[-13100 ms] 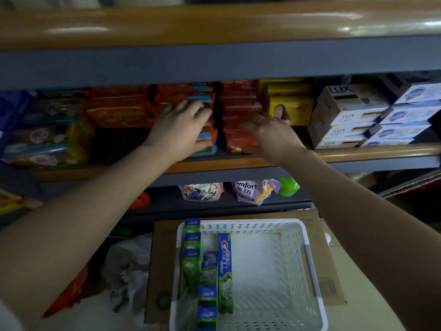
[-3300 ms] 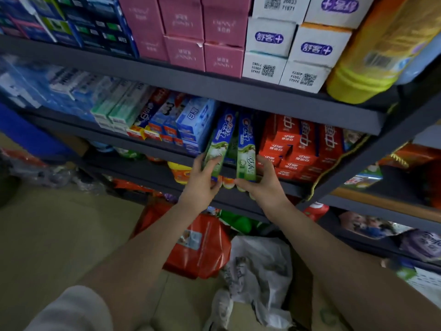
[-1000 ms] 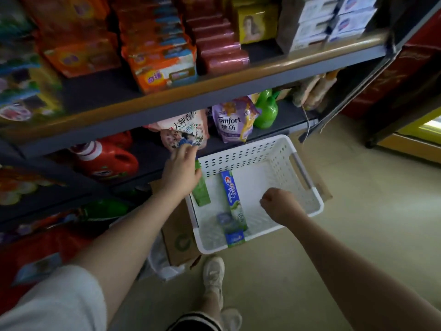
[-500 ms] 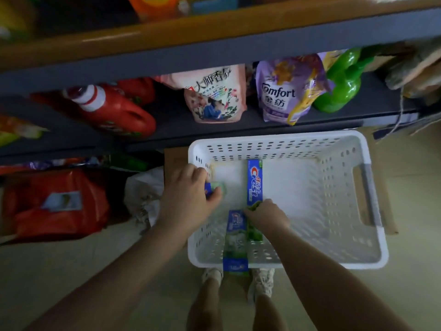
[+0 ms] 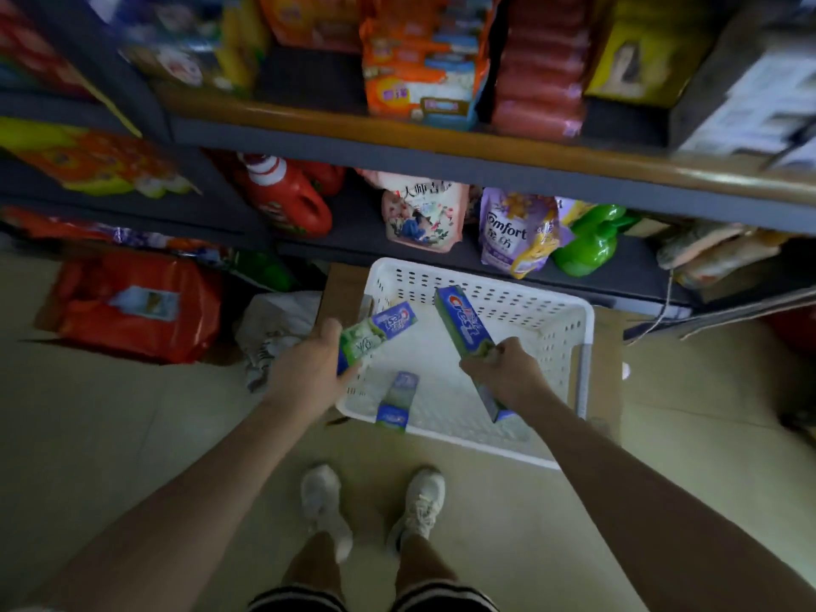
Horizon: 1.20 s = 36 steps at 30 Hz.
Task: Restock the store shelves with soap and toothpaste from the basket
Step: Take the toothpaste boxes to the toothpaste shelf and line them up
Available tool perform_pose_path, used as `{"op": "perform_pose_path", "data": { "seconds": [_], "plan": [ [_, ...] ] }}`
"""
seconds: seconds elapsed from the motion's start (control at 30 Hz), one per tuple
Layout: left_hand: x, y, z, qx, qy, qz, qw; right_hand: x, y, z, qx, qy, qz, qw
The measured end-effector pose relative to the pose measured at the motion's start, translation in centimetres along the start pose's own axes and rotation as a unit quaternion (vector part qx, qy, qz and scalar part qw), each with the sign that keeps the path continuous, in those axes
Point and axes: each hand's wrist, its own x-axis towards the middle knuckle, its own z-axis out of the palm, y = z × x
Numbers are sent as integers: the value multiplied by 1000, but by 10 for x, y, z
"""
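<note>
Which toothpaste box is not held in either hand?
The short box lying in the white basket, between the hands; the other two are gripped and lifted.

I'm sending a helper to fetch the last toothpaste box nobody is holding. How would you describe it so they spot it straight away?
Find the white perforated basket on the floor below the shelves. Inside, near its front left rim, one small toothpaste box lies on the basket floor. Unlike the box in the left hand and the long Crest box in the right hand, it rests untouched.
</note>
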Motion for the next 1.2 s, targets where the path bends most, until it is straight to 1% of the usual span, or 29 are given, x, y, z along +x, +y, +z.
{"op": "perform_pose_path", "data": {
  "seconds": [0.07,0.2,0.27,0.33,0.37,0.47,0.57,0.7,0.83,0.9,1.03,1.2],
  "plan": [
    [-21,-18,-29,-37,43,-14,998,-29,-24,-16,-8,-2,-58,998],
    [-58,-69,-85,-96,133,-87,983,-81,-94,-19,-22,-29,-157,987],
    [-74,-101,-106,-102,146,-128,976,-104,-130,-6,-17,-59,-214,975],
    [-92,-138,-121,-104,147,-164,970,-125,-164,16,-39,-74,-256,963],
    [-97,-152,-125,-109,150,-177,967,-132,-176,24,-52,-70,-269,959],
    [-124,-213,-142,-108,199,-212,951,-159,-222,66,-79,-36,-328,941],
    [-143,-275,-154,-112,237,-220,940,-184,-270,112,-76,8,-375,924],
    [-154,-354,-165,-155,283,-199,926,-209,-335,177,-44,60,-380,922],
    [-144,-412,-180,-202,328,-174,907,-217,-395,221,-25,95,-366,926],
    [-131,-432,-191,-228,335,-168,899,-215,-418,235,-23,113,-354,928],
    [-91,-458,-208,-241,354,-129,894,-194,-459,247,-13,111,-324,939],
    [-22,-480,-229,-244,367,-106,891,-152,-517,263,57,104,-270,955]
  ]
}}
